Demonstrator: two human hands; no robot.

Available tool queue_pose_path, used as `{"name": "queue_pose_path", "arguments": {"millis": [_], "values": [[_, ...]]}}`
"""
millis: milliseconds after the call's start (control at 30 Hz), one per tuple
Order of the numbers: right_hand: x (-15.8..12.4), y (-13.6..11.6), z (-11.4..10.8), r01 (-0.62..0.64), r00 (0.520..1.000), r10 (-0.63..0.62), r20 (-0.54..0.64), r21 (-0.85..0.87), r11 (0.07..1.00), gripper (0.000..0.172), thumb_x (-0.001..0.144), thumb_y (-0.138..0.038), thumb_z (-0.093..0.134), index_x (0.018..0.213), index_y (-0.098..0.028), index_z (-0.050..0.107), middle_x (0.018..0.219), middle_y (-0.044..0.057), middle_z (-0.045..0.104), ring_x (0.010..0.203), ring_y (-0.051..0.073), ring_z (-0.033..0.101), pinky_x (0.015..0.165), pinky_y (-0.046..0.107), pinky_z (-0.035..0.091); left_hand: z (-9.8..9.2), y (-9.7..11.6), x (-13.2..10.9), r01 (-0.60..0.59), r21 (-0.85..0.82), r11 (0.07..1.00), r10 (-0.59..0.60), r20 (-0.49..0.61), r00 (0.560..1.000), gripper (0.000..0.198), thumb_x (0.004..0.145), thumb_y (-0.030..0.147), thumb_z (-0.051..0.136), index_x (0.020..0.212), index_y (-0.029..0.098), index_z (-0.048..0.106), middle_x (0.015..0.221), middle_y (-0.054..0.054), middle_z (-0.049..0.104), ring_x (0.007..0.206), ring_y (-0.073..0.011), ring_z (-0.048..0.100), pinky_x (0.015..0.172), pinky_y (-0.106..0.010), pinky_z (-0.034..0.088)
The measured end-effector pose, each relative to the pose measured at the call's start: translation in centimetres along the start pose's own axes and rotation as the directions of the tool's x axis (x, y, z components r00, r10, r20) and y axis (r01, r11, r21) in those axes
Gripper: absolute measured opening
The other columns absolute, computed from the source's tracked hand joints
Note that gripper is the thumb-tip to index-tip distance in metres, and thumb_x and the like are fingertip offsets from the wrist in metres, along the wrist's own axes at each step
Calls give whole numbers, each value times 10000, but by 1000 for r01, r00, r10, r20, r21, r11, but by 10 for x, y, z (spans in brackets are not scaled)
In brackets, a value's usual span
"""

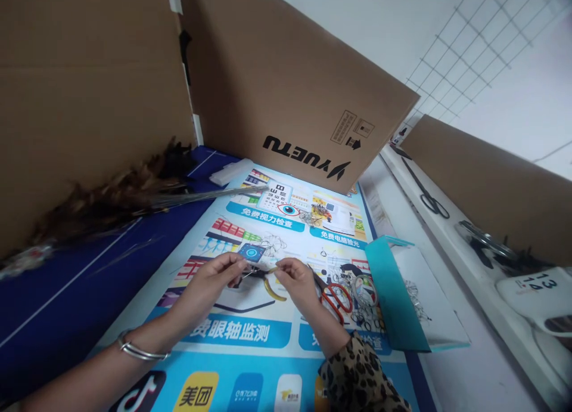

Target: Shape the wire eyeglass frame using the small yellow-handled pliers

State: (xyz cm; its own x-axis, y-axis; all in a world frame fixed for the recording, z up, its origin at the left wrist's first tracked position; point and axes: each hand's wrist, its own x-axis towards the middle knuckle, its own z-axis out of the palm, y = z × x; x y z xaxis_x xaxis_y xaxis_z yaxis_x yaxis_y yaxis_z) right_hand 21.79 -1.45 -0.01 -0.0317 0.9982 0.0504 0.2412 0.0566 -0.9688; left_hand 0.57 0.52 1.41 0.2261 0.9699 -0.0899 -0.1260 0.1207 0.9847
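Observation:
My left hand [226, 273] pinches one end of a thin, pale strand or small piece above the printed mat [201, 304]. Facing it, my right hand [295, 279] pinches at the other side, a short gap away; the item between them is too small to make out. Pliers with a yellow handle [274, 291] lie just below the fingertips, partly hidden by my hands. Right of my right hand lie red-handled scissors [336, 299], beside a clear roll [364, 290] and scattered wire loops [366, 321].
A teal and white box [395, 299] with wire pieces stands at the right. Feathers [116, 191] with long stems lie at the left. Cardboard panels [286, 72] rise behind. Black scissors [431, 200] and a white device [534, 299] are at the far right.

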Motion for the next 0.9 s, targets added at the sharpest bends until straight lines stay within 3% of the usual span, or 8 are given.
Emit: {"name": "queue_pose_path", "arguments": {"millis": [67, 133, 167, 267, 433, 600, 867, 900], "values": [[-6, -7, -3, 53, 998, -56, -18, -133, 990, 264, 810, -384, 673, 1006, -208, 662, 1003, 75, 642, 904, 208, 568, 832, 370, 470, -5, -1, -4, 14, 17, 1000, -14, 11, 1000, 260, 871, 446, 628, 772, 206, 628, 631, 40, 528, 597, -149, 464, 582, -245, 368], [-13, -14, -4, 126, 992, -121, 35, -272, 954, 458, 688, -353, 803, 1105, -230, 660, 1173, 91, 620, 1150, 276, 492, 1010, 444, 381, -10, -6, -7, 15, 22, 1000, -16, 42, 999, 283, 872, 458, 619, 743, 206, 615, 644, 34, 535, 609, -156, 465, 589, -249, 373], [-17, -16, -3, 210, 978, -176, 114, -483, 850, 554, 703, -382, 797, 1206, -238, 615, 1243, 97, 593, 1200, 294, 459, 1035, 475, 359, -12, -8, -9, 12, 19, 1000, -13, 62, 998, 290, 875, 458, 613, 730, 207, 608, 651, 31, 537, 616, -159, 467, 594, -251, 376], [-24, -17, 3, 309, 951, -173, 256, -767, 563, 597, 778, -360, 752, 1318, -229, 534, 1358, 116, 524, 1249, 331, 407, 1031, 508, 354, -16, -13, -11, 15, 4, 1000, -15, 148, 989, 285, 889, 449, 594, 738, 208, 606, 673, 20, 553, 645, -170, 482, 609, -255, 385], [-18, -9, 10, 333, 941, -190, 279, -860, 387, 456, 867, -275, 633, 1307, -211, 529, 1215, 116, 575, 1110, 308, 468, 931, 472, 408, -20, -13, -9, 55, -5, 998, -51, 291, 955, 302, 942, 467, 515, 833, 208, 625, 751, -5, 606, 679, -176, 499, 649, -271, 398], [-14, 1, 10, 304, 945, -225, 239, -896, 324, 337, 832, -240, 613, 1154, -142, 598, 1015, 124, 578, 981, 301, 477, 872, 466, 420, -19, -13, -10, 98, -37, 995, -81, 322, 943, 292, 951, 464, 514, 833, 207, 588, 766, -11, 644, 674, -171, 529, 658, -274, 400], [-20, 9, 11, 236, 957, -250, 145, -892, 386, 169, 795, -208, 612, 945, -132, 622, 938, 127, 565, 933, 295, 488, 850, 466, 437, -15, -12, -9, 83, -64, 994, -59, 320, 946, 302, 920, 481, 556, 786, 211, 560, 721, 15, 614, 571, -140, 495, 567, -247, 378], [-19, 9, 10, 228, 960, -249, 127, -872, 434, 161, 791, -214, 618, 933, -138, 622, 935, 123, 563, 934, 295, 489, 853, 467, 434, -15, -12, -9, 80, -61, 995, -57, 315, 947, 308, 916, 487, 557, 780, 211, 560, 706, 18, 604, 568, -141, 491, 561, -246, 375]]}}
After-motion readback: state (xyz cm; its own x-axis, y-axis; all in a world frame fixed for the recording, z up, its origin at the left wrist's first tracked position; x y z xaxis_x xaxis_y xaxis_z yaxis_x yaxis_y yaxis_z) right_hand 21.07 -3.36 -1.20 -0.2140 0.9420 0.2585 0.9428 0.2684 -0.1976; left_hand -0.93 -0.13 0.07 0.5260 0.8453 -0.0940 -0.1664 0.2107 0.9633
